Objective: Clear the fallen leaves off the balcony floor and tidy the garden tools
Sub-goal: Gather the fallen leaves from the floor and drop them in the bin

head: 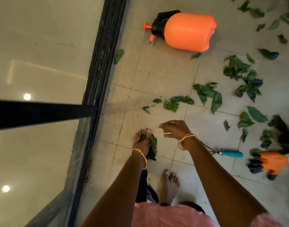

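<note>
Green fallen leaves lie scattered over the beige tiled balcony floor (156, 71), in a small cluster (171, 104) ahead of my hands and in thicker heaps to the right (243, 74). My left hand (141, 143) grips a bunch of leaves (153, 145) just above the tiles. My right hand (174, 130) hovers beside it with loosely curled fingers and holds nothing. An orange pressure sprayer (189, 31) lies on its side farther ahead. A teal-handled hand rake (230, 153) and an orange-and-black garden glove (269, 163) lie on the floor to the right.
A black sliding-door track (99, 63) runs along the left, with glass and a shiny indoor floor beyond it. My bare foot (170, 184) stands on the tiles below my hands. A dark object (284, 133) sits at the right edge among leaves.
</note>
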Available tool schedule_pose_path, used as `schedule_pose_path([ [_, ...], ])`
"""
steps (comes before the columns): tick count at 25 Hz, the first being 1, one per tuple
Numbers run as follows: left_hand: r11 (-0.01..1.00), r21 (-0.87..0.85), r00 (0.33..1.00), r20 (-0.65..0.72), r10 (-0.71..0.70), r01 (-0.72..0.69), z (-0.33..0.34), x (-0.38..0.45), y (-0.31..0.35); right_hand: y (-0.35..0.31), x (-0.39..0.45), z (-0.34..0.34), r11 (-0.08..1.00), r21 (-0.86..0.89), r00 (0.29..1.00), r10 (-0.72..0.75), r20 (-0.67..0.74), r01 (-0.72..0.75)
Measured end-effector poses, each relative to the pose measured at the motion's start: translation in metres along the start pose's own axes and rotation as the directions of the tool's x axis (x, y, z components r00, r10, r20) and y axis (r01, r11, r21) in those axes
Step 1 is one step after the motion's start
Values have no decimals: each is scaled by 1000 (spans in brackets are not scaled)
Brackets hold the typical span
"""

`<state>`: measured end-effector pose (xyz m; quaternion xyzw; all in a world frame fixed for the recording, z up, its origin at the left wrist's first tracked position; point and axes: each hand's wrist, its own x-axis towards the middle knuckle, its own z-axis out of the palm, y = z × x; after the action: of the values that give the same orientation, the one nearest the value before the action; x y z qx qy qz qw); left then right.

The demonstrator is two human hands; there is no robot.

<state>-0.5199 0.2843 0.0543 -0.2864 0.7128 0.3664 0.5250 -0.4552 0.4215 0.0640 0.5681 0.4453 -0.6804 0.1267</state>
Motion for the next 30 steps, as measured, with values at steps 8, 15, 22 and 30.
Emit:
schedule_pose_path([
  [8, 988, -69, 990, -26, -141, 139, -41, 71, 81, -12, 128, 41, 595, -768, 956, -284, 76, 238],
  [15, 984, 50, 985, -12, -171, 172, -43, 121, 104, 34, 174, 83, 411, -891, 845, -531, -60, 195],
  [22, 972, 117, 974, 81, -212, 202, -46, 127, 98, 53, 173, 80, 401, -788, 684, -729, 34, 468],
  [30, 934, 355, 974, 190, -122, 47, 7, 100, 112, -9, 107, 68, 968, 23, 943, -237, -234, 249],
])
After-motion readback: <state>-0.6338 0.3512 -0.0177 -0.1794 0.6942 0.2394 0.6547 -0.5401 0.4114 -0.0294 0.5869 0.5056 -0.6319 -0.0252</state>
